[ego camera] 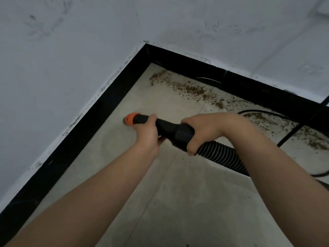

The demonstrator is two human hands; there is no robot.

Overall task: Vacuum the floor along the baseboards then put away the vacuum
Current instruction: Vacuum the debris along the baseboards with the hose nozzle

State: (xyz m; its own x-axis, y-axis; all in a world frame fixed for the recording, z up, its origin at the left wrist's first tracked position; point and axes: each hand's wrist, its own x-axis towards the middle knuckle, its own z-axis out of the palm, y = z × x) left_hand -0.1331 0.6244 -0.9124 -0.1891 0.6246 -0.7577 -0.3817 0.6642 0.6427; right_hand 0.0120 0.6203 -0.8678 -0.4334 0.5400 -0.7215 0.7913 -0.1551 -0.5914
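Observation:
A black vacuum nozzle (170, 128) with an orange tip (131, 118) points left, its tip down near the grey tiled floor (187, 193) close to the left black baseboard (92, 120). My left hand (148, 132) grips the nozzle just behind the orange tip. My right hand (203, 131) grips the black cuff where the ribbed hose (222, 154) joins. The hose runs off to the right under my right forearm. Brown crumbs of dirt (188, 88) lie in a band along the far baseboard (231, 79), from the corner to the right. The vacuum's body is out of view.
White scuffed walls (71, 50) meet in a corner at the top centre. A thin black power cord (292, 132) crosses the floor at the right, looping over the dirt and rising up the far wall.

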